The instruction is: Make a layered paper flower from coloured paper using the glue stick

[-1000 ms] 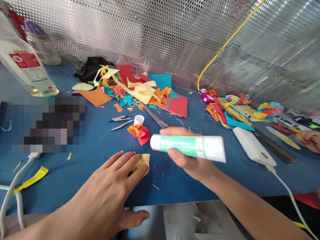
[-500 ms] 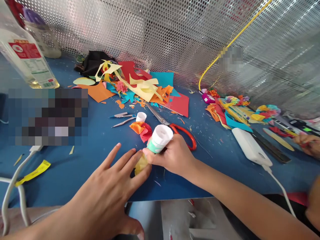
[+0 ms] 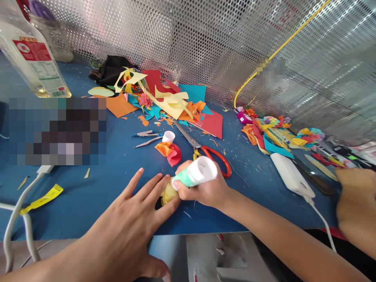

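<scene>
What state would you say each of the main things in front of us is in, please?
Glue stick: held tilted, lower end at the yellow paper
Yellow paper: crumpled, partly covered
Right hand: closed around the glue stick
Left hand: spread open, partly over the yellow paper
Scissors: lying down, blades apparently closed
Compass: legs spread
White cap: loose, beside the compass
Bottle: upright, nearly empty
Power bank: cable plugged in
</scene>
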A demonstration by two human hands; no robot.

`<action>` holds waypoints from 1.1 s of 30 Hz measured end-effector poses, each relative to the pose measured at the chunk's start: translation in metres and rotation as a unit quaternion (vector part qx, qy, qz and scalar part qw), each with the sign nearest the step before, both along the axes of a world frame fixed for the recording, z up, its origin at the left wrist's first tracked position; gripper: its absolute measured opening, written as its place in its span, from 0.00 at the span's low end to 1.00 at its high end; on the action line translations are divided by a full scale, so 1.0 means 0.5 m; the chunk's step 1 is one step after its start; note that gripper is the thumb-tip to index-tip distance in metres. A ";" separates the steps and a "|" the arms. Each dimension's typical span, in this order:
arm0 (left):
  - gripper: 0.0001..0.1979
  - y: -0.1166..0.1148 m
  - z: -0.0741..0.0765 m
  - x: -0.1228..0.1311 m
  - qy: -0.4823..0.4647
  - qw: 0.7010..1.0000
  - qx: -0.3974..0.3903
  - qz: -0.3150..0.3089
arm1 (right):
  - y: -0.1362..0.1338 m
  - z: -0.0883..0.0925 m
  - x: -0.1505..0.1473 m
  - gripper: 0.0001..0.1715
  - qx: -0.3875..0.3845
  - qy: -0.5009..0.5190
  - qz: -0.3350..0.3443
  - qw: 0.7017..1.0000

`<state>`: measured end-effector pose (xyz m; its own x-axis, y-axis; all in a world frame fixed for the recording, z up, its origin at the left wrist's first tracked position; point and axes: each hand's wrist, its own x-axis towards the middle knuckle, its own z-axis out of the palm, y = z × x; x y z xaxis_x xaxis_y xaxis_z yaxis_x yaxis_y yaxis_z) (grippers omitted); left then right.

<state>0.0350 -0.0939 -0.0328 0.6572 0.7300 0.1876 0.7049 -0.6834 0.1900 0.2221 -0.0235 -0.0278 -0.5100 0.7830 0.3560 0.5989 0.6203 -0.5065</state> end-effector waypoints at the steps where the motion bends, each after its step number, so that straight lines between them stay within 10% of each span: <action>1: 0.48 0.000 0.000 -0.001 0.002 1.000 -0.001 -0.001 | 0.001 -0.001 0.001 0.11 -0.006 -0.004 0.007 1.000; 33: 0.45 0.003 -0.007 -0.006 -0.004 0.999 0.023 -0.022 | 0.021 0.002 0.017 0.11 -0.080 -0.003 0.062 0.995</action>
<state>0.0322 -0.0922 -0.0362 0.6872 0.6904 0.2260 0.6722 -0.7223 0.1624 0.2308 -0.0131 -0.0270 -0.6073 0.7607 0.2292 0.5263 0.6013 -0.6012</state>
